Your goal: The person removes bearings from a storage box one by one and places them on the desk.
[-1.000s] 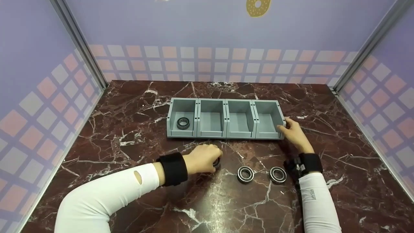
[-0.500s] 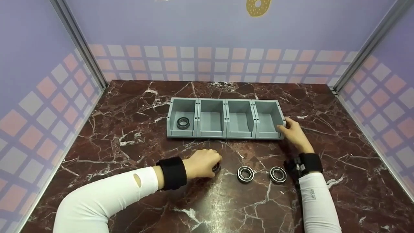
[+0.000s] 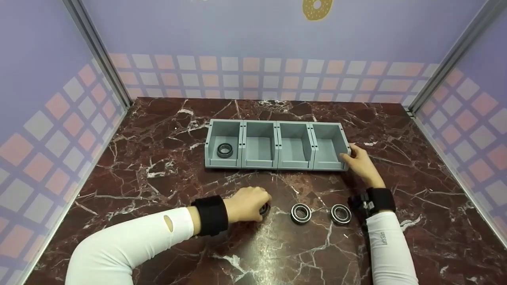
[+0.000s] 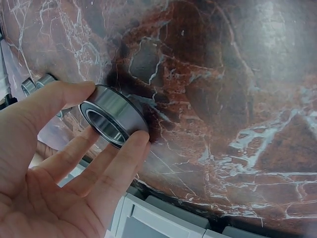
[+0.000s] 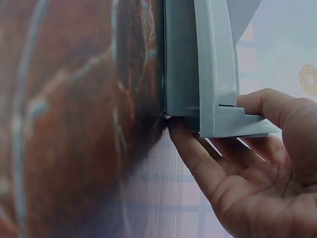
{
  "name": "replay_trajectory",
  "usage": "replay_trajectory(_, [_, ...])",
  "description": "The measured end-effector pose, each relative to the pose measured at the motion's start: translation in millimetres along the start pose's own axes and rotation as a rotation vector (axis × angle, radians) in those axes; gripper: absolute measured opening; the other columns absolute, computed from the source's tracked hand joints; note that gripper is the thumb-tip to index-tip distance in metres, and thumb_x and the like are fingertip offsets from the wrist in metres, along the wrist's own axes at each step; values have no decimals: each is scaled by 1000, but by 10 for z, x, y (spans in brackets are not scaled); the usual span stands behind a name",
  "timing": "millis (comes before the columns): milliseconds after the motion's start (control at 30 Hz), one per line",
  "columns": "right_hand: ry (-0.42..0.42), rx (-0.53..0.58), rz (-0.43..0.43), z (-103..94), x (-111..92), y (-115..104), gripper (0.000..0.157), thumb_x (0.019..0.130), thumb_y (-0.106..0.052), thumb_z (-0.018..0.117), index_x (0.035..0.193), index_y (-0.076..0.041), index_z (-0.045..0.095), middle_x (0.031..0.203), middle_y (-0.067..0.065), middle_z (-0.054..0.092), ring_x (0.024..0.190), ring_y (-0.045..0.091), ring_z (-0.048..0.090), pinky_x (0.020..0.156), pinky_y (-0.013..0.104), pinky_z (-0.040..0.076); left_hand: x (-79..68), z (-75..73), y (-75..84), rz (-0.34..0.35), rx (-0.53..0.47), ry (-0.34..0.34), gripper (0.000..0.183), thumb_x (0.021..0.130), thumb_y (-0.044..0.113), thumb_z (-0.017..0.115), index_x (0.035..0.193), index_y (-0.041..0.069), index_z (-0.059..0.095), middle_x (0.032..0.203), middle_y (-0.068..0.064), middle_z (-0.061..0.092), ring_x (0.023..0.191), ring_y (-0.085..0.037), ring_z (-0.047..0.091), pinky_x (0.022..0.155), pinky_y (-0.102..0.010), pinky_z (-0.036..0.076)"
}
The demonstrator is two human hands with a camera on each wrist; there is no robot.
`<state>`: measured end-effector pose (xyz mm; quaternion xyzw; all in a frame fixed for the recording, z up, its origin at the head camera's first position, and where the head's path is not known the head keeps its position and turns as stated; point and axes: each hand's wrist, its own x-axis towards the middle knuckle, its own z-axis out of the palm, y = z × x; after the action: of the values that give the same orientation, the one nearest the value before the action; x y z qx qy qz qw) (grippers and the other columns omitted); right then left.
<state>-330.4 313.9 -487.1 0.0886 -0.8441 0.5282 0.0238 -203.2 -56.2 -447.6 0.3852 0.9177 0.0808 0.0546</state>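
Observation:
My left hand [image 3: 247, 204] pinches a ball bearing [image 4: 116, 111] between thumb and fingertips, low over the marble-patterned table. Its steel outer ring faces the left wrist camera; in the head view my fingers partly cover the bearing. Whether it touches the table I cannot tell. My right hand [image 3: 361, 163] grips the right side wall of a grey row of joined bins [image 3: 277, 164], thumb over the wall and fingers along the outside. Inside the leftmost bin lies another bearing [image 3: 225, 150]. Two more, a middle bearing [image 3: 293, 217] and a right bearing [image 3: 333, 218], lie flat between my forearms.
The dark red table [image 3: 166, 130] is bounded by a tiled-pattern back panel [image 3: 253, 75] and side panels. Metal posts [image 3: 95, 51] stand at the back corners. The bins' low front edges face me.
My left hand has shifted a little toward me with the bearing, and more of that bearing shows. My right hand stays on the bin wall.

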Motion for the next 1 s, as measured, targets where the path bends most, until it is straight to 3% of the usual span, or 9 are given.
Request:
replay_trajectory(300, [5,17,-9,-1,5,15,40,101,3,51,137,21,45,126,38,56,97,10,59,77,13,48,-35,24,37,9,33,47,26,67,7,86,90,6,73,83,-6,66,78,-23,65,66,-39,59])
replay_trajectory(633, [28,35,-31,13,-1,-1,38,99,6,53,132,23,48,122,38,58,90,1,58,76,13,49,-73,77,73,15,70,103,23,67,6,83,84,7,68,81,-5,63,75,-25,65,63,-39,58])
replay_trajectory(1000, [-9,20,-2,2,-1,10,42,102,1,52,139,20,44,128,38,55,98,9,59,76,13,49,-68,154,80,-2,105,117,23,69,9,85,83,6,68,82,-6,63,73,-25,65,63,-38,59])
